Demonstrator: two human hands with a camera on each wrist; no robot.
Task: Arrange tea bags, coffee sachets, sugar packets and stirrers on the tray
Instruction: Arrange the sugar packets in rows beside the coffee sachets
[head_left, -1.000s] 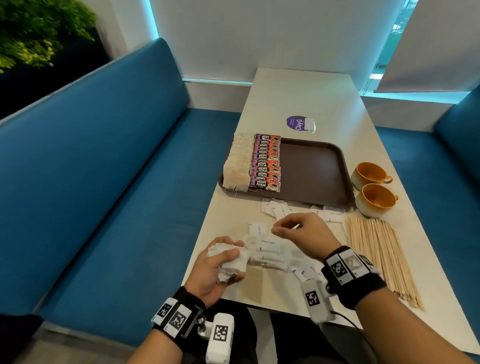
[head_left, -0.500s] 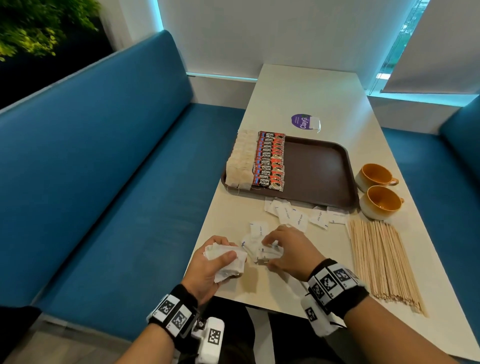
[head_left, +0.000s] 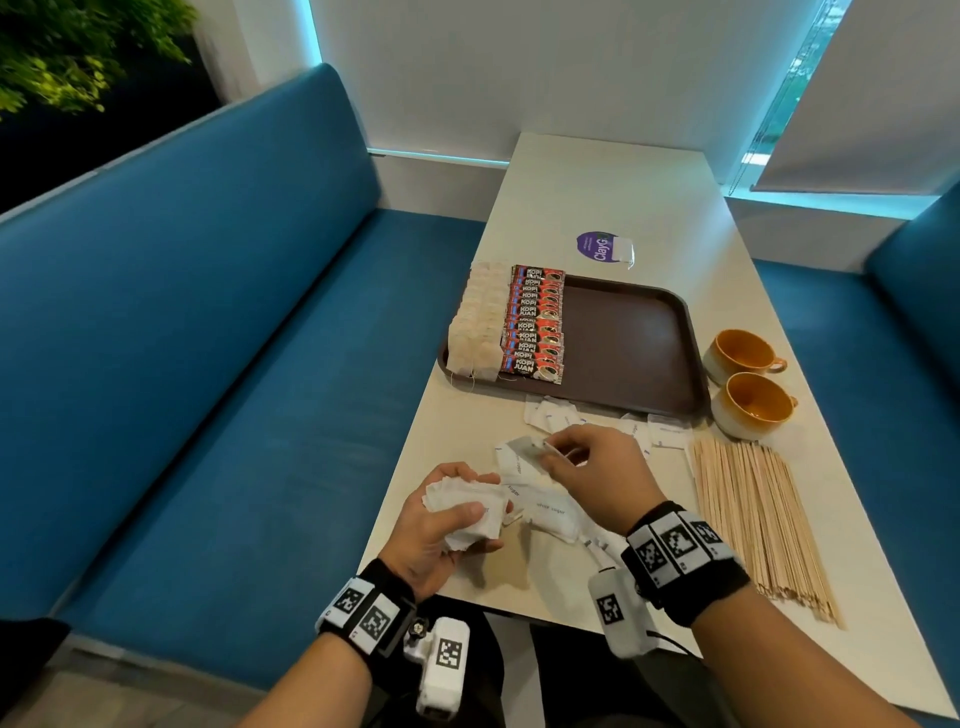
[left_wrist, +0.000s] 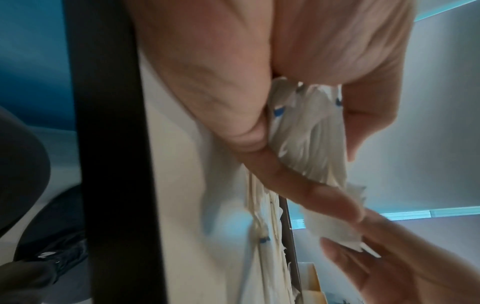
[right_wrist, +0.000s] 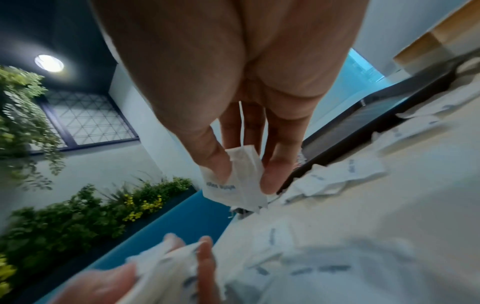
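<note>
My left hand grips a thick stack of white sugar packets at the table's near left edge; the left wrist view shows the stack fanned between thumb and fingers. My right hand pinches one or two sugar packets lifted just above the loose sugar packets lying on the table. The brown tray holds a row of tea bags on its left and a row of red coffee sachets beside them. Wooden stirrers lie bundled to the right.
Two orange cups stand right of the tray. More sugar packets lie along the tray's near edge. A purple sticker marks the table beyond the tray. Blue benches flank the table on both sides.
My right hand dropped onto the loose packets, then rose and moved forward with a packet pinched in its fingers. The left hand kept its stack and stayed near the table edge.
</note>
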